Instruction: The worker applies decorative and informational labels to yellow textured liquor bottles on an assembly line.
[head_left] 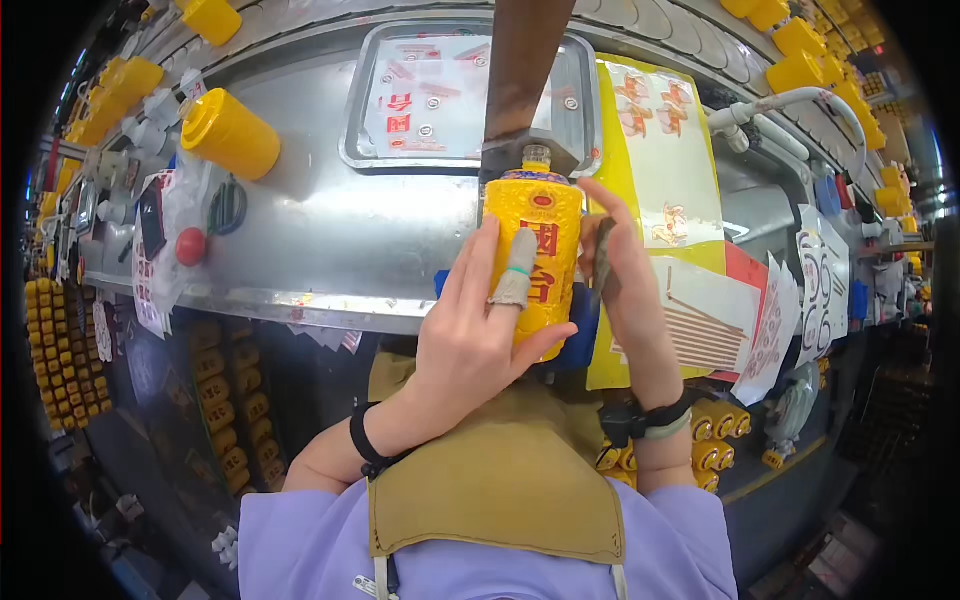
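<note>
A yellow bottle (pixel 540 220) with raised texture, red characters and a clear glass neck rests tilted at the bench's front edge. My left hand (pixel 470 325) steadies it, fingers laid along its face and left side, thumb across its lower part. One finger of that hand wears a grey cover with a green band. Close to the bottle's right side is my right hand (pixel 628 262), its index finger reaching up near the shoulder. Between its fingers and thumb sits a dark, flat, narrow tool (pixel 602 255), whose kind I cannot make out.
A metal tray (pixel 355 130) with small labels lies behind the bottle, under a dark upright post (pixel 525 70). A yellow sheet (pixel 690 110) carrying decals is at right, beside a white pipe (pixel 790 100). A yellow canister (pixel 230 135) and red ball (pixel 190 246) are at left.
</note>
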